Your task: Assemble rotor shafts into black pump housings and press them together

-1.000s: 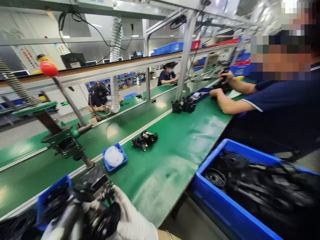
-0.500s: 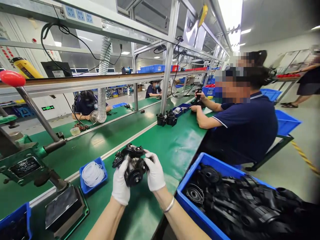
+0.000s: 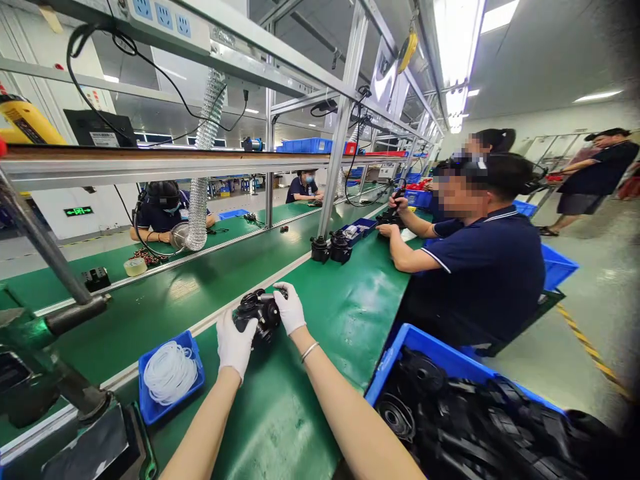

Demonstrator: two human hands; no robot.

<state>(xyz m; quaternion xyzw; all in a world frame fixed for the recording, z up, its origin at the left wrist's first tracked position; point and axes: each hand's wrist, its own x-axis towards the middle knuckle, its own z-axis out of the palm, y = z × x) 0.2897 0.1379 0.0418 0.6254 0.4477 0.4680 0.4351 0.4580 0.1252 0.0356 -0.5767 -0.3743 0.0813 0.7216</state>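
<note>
Both of my white-gloved hands are closed on a black plastic housing assembly (image 3: pixel 266 312) with round ports, held over the green bench top. My left hand (image 3: pixel 236 343) grips its near left side, thumb across the front. On the right side my right hand (image 3: pixel 290 308) wraps its fingers round the part's upper edge. The gloves hide some of the assembly, and I cannot tell whether it touches the bench. Left of my left hand sits a small blue bin (image 3: pixel 173 375) with white rubber rings (image 3: pixel 170 372) in it.
A large blue crate (image 3: pixel 415 340) of black parts stands at the right. Two black housings (image 3: pixel 330 249) are farther along the green bench (image 3: pixel 360 300). A lever press (image 3: pixel 60 360) occupies the left. Beyond the crate a co-worker (image 3: pixel 490 260) sits; others are across the bench.
My hands have moved forward along the bench with the black assembly, which is now turned and lower. The view has shifted, with the press farther out to the left.
</note>
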